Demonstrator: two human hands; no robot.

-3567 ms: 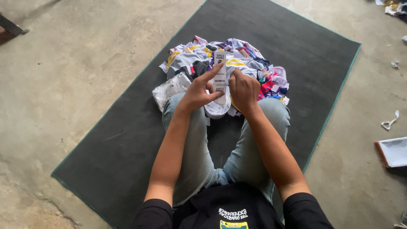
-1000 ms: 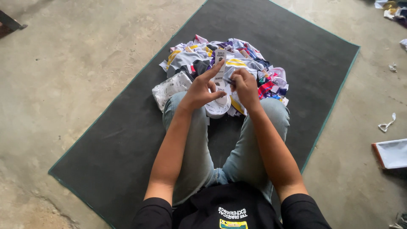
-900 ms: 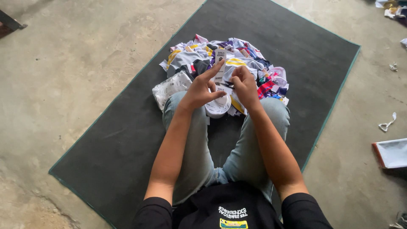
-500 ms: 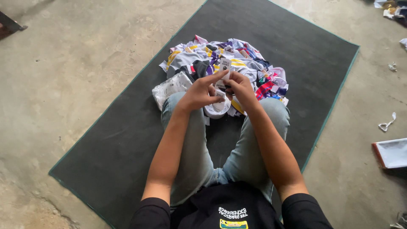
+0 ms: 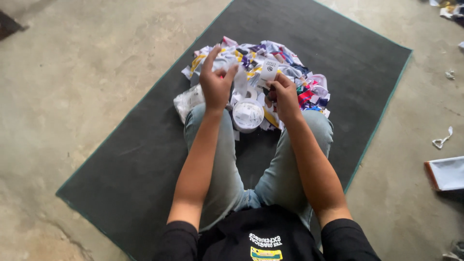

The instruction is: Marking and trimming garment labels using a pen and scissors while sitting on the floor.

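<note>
Head view: seated on a dark mat [image 5: 145,159], a person has lifted the left hand [image 5: 216,82] off the work, its fingers now loosely spread and holding nothing, though half a second earlier it pressed against the right. Between the knees, just right of that hand, sits a white tape roll [image 5: 248,115]. Right of the roll, the right hand [image 5: 283,94] pinches a small white tag [image 5: 269,70] upright before the scrap pile [image 5: 290,63]; the tag looks freed for handling alone.
</note>
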